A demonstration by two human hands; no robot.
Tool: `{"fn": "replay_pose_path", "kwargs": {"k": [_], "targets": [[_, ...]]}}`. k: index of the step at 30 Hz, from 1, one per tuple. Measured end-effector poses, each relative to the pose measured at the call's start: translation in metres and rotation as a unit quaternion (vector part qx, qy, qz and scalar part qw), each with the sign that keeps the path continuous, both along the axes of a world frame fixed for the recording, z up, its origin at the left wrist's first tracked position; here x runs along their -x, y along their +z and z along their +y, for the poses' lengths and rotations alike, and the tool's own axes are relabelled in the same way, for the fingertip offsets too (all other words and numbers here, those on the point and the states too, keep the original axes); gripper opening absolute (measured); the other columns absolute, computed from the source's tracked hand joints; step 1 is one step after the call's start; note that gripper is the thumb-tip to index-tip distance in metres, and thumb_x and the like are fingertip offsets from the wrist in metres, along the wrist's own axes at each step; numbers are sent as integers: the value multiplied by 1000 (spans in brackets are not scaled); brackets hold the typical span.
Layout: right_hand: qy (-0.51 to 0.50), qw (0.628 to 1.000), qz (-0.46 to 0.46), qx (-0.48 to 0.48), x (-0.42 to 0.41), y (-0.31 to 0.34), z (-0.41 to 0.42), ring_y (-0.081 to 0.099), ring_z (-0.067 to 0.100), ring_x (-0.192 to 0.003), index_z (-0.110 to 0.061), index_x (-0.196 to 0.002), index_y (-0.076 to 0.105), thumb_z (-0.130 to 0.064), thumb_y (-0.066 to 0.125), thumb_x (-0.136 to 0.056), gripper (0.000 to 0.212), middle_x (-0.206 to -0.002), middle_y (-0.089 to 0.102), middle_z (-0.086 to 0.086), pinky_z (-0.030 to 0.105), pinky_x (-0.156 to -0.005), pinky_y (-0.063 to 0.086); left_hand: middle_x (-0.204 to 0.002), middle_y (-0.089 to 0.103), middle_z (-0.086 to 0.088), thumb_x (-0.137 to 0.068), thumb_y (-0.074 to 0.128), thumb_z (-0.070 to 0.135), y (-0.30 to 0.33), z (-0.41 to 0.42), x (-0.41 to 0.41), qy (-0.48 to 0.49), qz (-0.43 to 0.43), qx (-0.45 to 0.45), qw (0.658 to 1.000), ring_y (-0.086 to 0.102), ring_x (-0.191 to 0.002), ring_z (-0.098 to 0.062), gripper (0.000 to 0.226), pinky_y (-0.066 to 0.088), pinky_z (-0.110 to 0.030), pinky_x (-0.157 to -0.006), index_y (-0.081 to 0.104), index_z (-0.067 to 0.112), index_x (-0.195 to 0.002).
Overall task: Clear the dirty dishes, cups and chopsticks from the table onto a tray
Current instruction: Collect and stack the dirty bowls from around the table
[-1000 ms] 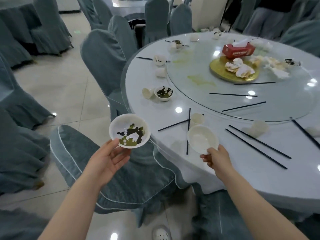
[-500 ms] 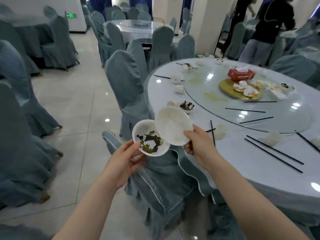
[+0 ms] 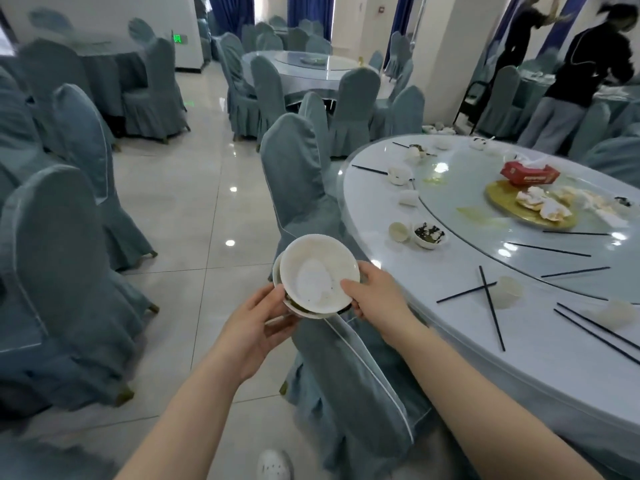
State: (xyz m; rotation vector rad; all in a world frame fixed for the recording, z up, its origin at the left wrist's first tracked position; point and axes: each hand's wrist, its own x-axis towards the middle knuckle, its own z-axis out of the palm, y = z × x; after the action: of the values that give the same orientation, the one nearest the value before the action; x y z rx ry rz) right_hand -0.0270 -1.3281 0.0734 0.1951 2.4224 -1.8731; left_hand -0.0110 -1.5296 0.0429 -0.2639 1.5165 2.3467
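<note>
Banquet hall, round table (image 3: 519, 368) at right. Both hands hold two stacked bowls (image 3: 317, 275): left hand (image 3: 258, 323) cupped beneath, right hand (image 3: 375, 292) pinching the rim.

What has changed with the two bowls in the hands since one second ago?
The right hand lifted the clean bowl off the table, carried it leftward and set it on the dirty bowl; they are now stacked. The left hand still holds the dirty bowl from below, and both hands grip the stack. The chopsticks, cups and the greens bowl on the table stayed in place.
</note>
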Motion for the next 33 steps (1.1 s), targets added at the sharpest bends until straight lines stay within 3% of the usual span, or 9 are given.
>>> {"fn": "replay_pose_path", "kwargs": {"k": [2,5,9,14,17,22,25,29,33], "targets": [[9,1000,14,-9,23,-5,-17,61,4,-81,-38,-110,54,-17,57,-86,32,-95,63,-16,20,-60,48,-98,73,-13,-75,70,41,-3,-17,21,9,-3,-1,1000,72,-90,-25,43,57,-27,-67,66,17,-110],[58,998,-18,25,68,-13,-44,62,13,-89,-42,-104,55,-15,52,-88,31,-101,62,-10,22,-58,53,-96,73,-14,-75,70,41,-4,-40,62,6,-14,15,1000,72,-90,-27,38,57,-29,-67,68,19,-105],[56,997,-38,33,144,-25,-69,62,12,-81,-27,-94,63,-10,49,-89,23,-95,65,-4,16,-51,51,-97,74,-12,-72,70,46,-5,-64,135,-7,-8,46,999,72,-92,-26,44,59,-37,-79,66,21,-109],[37,997,-37,53,235,-28,-84,65,12,-71,-21,-81,69,-7,53,-86,22,-81,69,0,18,-52,50,-87,75,-5,-89,57,44,-1,-85,230,-32,-20,62,997,72,-87,-22,33,54,-41,-89,63,20,-110],[22,997,-30,71,282,-31,-85,67,13,-72,-21,-79,70,-7,56,-86,21,-81,72,1,27,-59,57,-90,74,-1,-74,70,38,1,-91,281,-54,-2,68,996,72,-85,-21,39,54,-36,-87,67,17,-108],[-21,995,-48,90,336,-32,-79,65,16,-70,-21,-79,73,-16,59,-88,17,-83,73,6,34,-65,57,-96,73,-4,-70,73,31,-1,-93,351,-92,-20,56,994,70,-85,-23,41,58,-31,-80,69,14,-107],[-63,991,-69,98,367,-40,-74,66,20,-72,-19,-83,72,-25,58,-92,18,-84,72,9,40,-71,57,-95,73,-5,-80,69,24,-5,-89,397,-122,-21,52,991,69,-83,-23,28,58,-29,-76,70,13,-106],[-150,976,-82,132,404,-44,-68,67,15,-65,-16,-87,72,-27,57,-93,20,-72,71,3,36,-68,58,-90,71,-7,-89,63,18,-9,-81,462,-158,-33,61,985,66,-74,-22,19,59,-28,-70,68,12,-106],[-235,959,-78,139,430,-42,-65,64,19,-66,-15,-85,72,-25,58,-93,19,-69,67,1,36,-70,58,-88,74,-7,-88,63,17,-10,-73,523,-219,-26,57,974,70,-74,-22,16,58,-34,-80,70,14,-103]]}}
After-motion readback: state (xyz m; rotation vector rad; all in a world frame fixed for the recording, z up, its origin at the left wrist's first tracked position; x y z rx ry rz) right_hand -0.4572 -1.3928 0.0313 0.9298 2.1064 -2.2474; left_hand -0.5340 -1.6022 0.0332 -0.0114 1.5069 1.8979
